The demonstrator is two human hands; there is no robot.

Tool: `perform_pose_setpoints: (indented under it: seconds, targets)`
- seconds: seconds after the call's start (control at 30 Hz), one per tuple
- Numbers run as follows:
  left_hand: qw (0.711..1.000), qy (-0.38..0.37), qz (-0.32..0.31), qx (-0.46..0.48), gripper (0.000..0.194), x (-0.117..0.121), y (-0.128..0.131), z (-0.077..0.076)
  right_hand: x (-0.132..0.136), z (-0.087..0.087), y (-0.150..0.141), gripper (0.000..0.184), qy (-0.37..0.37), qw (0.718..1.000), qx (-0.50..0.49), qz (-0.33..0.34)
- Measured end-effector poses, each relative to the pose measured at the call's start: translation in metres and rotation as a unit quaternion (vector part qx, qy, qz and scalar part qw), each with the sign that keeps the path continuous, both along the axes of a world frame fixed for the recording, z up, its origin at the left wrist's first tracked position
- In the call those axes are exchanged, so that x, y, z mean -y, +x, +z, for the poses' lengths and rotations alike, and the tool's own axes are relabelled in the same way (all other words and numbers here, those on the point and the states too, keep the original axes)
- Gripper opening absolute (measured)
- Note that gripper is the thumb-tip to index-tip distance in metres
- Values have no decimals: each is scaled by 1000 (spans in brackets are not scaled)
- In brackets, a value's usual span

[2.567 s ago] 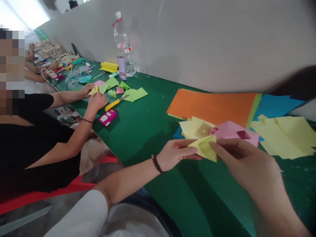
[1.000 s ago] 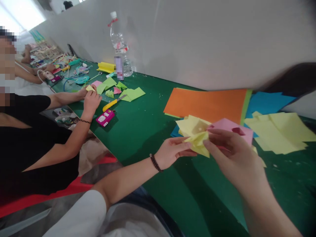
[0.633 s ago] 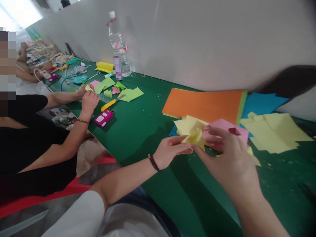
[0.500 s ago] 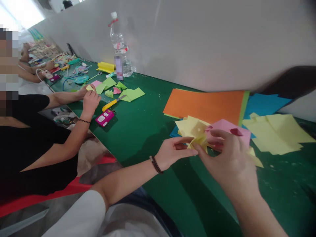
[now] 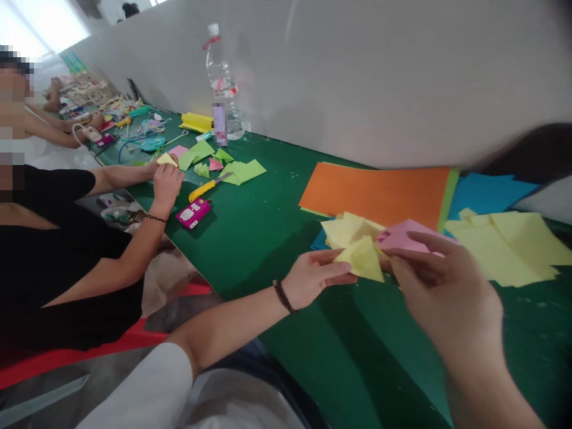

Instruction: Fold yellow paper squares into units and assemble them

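A small piece of folded yellow paper [image 5: 364, 260] is held above the table, its creased, pointed face toward me. My left hand [image 5: 315, 277] pinches its left side between thumb and fingers. At the right corner of the same paper, the thumb and fingertips of my right hand [image 5: 447, 286] are closed together. Behind my right fingers lies a pink folded paper shape [image 5: 409, 234], partly covered by them. More pale yellow paper [image 5: 351, 229] rests just behind the held piece.
Orange sheets [image 5: 375, 187], blue paper [image 5: 491, 192] and loose yellow sheets [image 5: 513, 247] lie on the green table [image 5: 268, 238]. Leftward are a yellow cutter [image 5: 203, 190], a purple box [image 5: 193, 213], green paper pieces [image 5: 243, 171] and a water bottle [image 5: 226, 83]. A co-worker's hands [image 5: 167, 182] hold paper.
The yellow paper has turned so its pointed face shows. My right hand has moved to the right, to the paper's corner, while my left hand keeps its grip.
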State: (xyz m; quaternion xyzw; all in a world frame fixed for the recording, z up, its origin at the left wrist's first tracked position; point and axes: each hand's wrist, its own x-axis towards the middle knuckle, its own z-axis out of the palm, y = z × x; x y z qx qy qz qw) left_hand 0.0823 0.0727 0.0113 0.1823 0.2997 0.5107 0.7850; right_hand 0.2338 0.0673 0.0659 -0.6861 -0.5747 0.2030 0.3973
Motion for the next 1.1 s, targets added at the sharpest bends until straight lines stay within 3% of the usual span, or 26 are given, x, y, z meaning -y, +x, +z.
perform_pose_setpoints:
  seconds: [0.13, 0.23, 0.4, 0.5, 0.67, 0.93, 1.03, 1.1]
  targets:
    - [1000, -11, -15, 22, 47, -1, -2, 5, -3, 2, -1, 46, -38, 989, -142, -1]
    - [1000, -10, -11, 20, 49, 0, -1, 3, -4, -1, -2, 54, -18, 989, -146, 18]
    - [1000, 0, -2, 20, 43, 0, 1, -1, 0, -5, 0, 61, 41, 991, 57, 114]
    - [999, 15, -33, 13, 43, 0, -1, -1, 2, -5, 4, 55, 39, 981, 156, 112]
    - [991, 41, -122, -24, 46, -1, -7, 2, 2, -6, 6, 44, 74, 970, 209, 102]
    - [980, 67, -108, -152, 60, -1, -5, -6, 2, -2, 5, 36, 22, 988, 78, 133]
    - [977, 62, -48, -199, 52, -1, -4, -7, 3, 0, 5, 48, 7, 983, 32, 182]
    - [960, 86, 9, -266, 41, -1, -4, -8, 4, -2, 5, 58, -6, 977, 13, 213]
